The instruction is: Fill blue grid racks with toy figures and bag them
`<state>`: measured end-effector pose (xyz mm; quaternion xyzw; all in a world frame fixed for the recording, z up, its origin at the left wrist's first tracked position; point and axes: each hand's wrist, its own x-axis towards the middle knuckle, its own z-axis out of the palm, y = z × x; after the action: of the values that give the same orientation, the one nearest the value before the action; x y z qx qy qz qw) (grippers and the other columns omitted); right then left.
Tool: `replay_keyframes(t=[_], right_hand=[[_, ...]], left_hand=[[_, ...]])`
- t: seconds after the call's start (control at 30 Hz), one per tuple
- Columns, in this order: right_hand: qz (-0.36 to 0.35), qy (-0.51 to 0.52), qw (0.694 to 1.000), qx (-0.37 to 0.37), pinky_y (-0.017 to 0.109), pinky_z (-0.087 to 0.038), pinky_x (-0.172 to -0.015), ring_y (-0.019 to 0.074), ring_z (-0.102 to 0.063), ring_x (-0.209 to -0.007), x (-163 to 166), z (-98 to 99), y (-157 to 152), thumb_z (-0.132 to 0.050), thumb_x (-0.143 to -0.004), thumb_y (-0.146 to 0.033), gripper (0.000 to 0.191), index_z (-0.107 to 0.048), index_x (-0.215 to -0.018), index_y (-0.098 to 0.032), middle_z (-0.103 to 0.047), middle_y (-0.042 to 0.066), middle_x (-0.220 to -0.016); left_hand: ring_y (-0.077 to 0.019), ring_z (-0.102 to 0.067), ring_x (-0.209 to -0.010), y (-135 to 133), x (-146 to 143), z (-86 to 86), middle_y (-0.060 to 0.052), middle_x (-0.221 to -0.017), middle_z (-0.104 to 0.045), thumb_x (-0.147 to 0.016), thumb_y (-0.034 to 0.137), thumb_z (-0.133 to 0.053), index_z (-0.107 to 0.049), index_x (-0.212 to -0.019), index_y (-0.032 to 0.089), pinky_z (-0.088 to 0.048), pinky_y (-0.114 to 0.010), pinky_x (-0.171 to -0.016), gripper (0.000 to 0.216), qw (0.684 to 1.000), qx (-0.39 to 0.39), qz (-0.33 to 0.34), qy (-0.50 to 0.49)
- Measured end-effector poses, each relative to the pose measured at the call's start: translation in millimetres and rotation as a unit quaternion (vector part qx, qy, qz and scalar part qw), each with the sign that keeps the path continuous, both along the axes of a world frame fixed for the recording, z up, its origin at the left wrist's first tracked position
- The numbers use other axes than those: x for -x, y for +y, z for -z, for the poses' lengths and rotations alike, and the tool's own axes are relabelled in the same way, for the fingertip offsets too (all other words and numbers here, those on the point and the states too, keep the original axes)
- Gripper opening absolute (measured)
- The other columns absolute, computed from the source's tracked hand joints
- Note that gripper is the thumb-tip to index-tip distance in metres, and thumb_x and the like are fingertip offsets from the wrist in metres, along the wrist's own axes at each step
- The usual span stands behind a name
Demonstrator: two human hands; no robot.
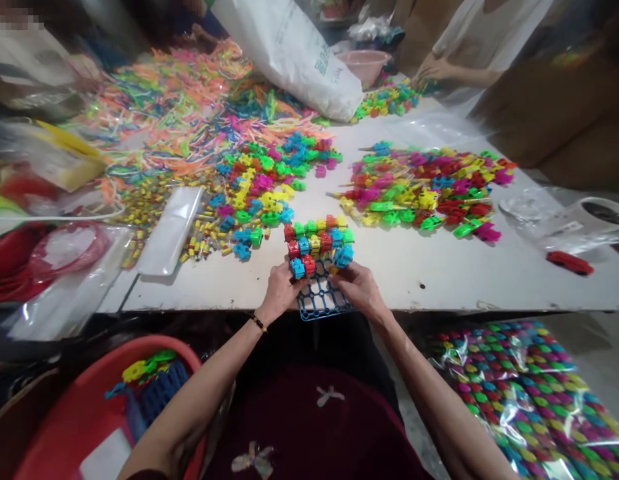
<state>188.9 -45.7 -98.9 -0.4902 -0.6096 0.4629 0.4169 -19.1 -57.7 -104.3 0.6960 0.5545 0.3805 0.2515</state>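
Note:
My left hand (278,293) is closed on the left edge of a blue plastic grid rack (323,308), held at the table's front edge. Rows of small bright toy pieces (316,245) in red, green, yellow and blue fill the rack's far part, while bare round holes show in its near part. At the rack's right side, my right hand (360,290) pinches a light-blue toy piece (344,256); the fingertips are partly hidden. Beyond the rack lie loose coloured toy pieces (262,180) and, to the right, a pile of similar pieces with sticks (429,187).
Small yellow-and-red cylinders (204,243) and a clear plastic packet (170,230) lie at left. A white sack (299,60) leans over the table. Below left stands a red basin (64,413); below right are wrapped filled racks (534,393). Other people's hands work across the table.

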Motion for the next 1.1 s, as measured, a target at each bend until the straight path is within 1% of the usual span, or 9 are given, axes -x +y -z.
replay_keyframes(t=[0.07, 0.13, 0.2, 0.27, 0.47, 0.7, 0.8, 0.9, 1.1], right_hand=[[0.003, -0.026, 1.000, -0.010, 0.029, -0.048, -0.062, 0.0178, -0.059, -0.067, 8, 4.2, 4, -0.067, -0.075, -0.041, 0.027, -0.069, -0.088, -0.018, -0.069, 0.004, -0.074], [-0.016, -0.063, 0.998, -0.026, 0.029, -0.047, -0.060, 0.0185, -0.059, -0.066, 13, 5.6, 8, -0.065, -0.077, -0.042, 0.024, -0.068, -0.081, -0.018, -0.069, 0.005, -0.073], [-0.038, -0.108, 0.992, -0.052, 0.028, -0.043, -0.058, 0.0175, -0.055, -0.062, 17, 4.6, 11, -0.062, -0.080, -0.041, 0.023, -0.064, -0.072, -0.019, -0.066, 0.004, -0.067], [-0.054, -0.145, 0.984, -0.084, 0.027, -0.041, -0.057, 0.0163, -0.052, -0.060, 17, 1.8, 14, -0.060, -0.083, -0.039, 0.025, -0.061, -0.068, -0.020, -0.063, 0.003, -0.064], [-0.126, -0.145, 0.965, -0.176, 0.029, -0.047, -0.070, 0.0184, -0.058, -0.072, 14, -5.5, 20, -0.054, -0.088, -0.028, 0.015, -0.066, -0.084, -0.019, -0.069, 0.005, -0.081], [-0.151, -0.150, 0.954, -0.209, 0.031, -0.049, -0.073, 0.0201, -0.060, -0.075, 19, -4.5, 22, -0.051, -0.088, -0.018, 0.016, -0.066, -0.093, -0.018, -0.071, 0.007, -0.086], [-0.156, -0.155, 0.951, -0.219, 0.031, -0.049, -0.076, 0.0213, -0.062, -0.080, 18, -0.8, 22, -0.052, -0.086, -0.014, 0.016, -0.065, -0.094, -0.018, -0.071, 0.008, -0.089], [-0.151, -0.175, 0.950, -0.209, 0.030, -0.049, -0.076, 0.0217, -0.063, -0.083, 16, 6.6, 21, -0.053, -0.085, -0.012, 0.014, -0.063, -0.093, -0.018, -0.071, 0.009, -0.091], [-0.089, -0.208, 0.951, -0.211, 0.030, -0.045, -0.070, 0.0217, -0.060, -0.079, 23, 18.7, 16, -0.053, -0.086, -0.013, 0.008, -0.059, -0.089, -0.018, -0.068, 0.009, -0.086]], left_hand=[[-0.0258, -0.071, -0.095, -2, 0, -0.6, -0.009, -0.103, -0.077, -0.089, 0.041, -0.075, -0.075, -0.097, 0.020, -0.055, -0.037, -0.088, 0.023, 1.000, 0.003, 0.002, -0.002], [-0.0260, -0.071, -0.098, -3, 1, -0.5, -0.009, -0.105, -0.077, -0.089, 0.041, -0.075, -0.075, -0.099, 0.020, -0.055, -0.037, -0.089, 0.024, 1.000, 0.007, 0.001, 0.000], [-0.0264, -0.071, -0.098, -3, 1, 0.0, -0.008, -0.104, -0.077, -0.088, 0.042, -0.076, -0.075, -0.099, 0.020, -0.055, -0.037, -0.089, 0.024, 1.000, 0.014, -0.002, 0.004], [-0.0267, -0.071, -0.097, -3, 1, 0.6, -0.008, -0.101, -0.077, -0.087, 0.042, -0.076, -0.075, -0.098, 0.020, -0.055, -0.036, -0.088, 0.024, 1.000, 0.021, -0.005, 0.007], [-0.0272, -0.070, -0.097, -2, 2, 3.7, -0.009, -0.101, -0.076, -0.087, 0.044, -0.076, -0.076, -0.096, 0.020, -0.055, -0.037, -0.087, 0.025, 0.999, 0.032, -0.009, 0.002], [-0.0259, -0.070, -0.096, -3, 1, 5.7, -0.008, -0.101, -0.076, -0.086, 0.044, -0.076, -0.075, -0.095, 0.020, -0.055, -0.036, -0.086, 0.026, 0.999, 0.032, -0.015, -0.020], [-0.0245, -0.070, -0.091, -3, 1, 4.8, -0.008, -0.099, -0.077, -0.086, 0.043, -0.076, -0.075, -0.093, 0.019, -0.056, -0.036, -0.085, 0.025, 0.999, 0.022, -0.008, -0.031], [-0.0238, -0.070, -0.087, -2, 1, 3.5, -0.008, -0.096, -0.077, -0.086, 0.042, -0.075, -0.075, -0.094, 0.018, -0.056, -0.035, -0.084, 0.026, 0.999, 0.010, -0.001, -0.045], [-0.0234, -0.071, -0.082, -2, -1, 2.0, -0.007, -0.092, -0.078, -0.086, 0.048, -0.075, -0.075, -0.097, 0.016, -0.058, -0.034, -0.079, 0.034, 0.998, 0.000, 0.004, -0.059]])
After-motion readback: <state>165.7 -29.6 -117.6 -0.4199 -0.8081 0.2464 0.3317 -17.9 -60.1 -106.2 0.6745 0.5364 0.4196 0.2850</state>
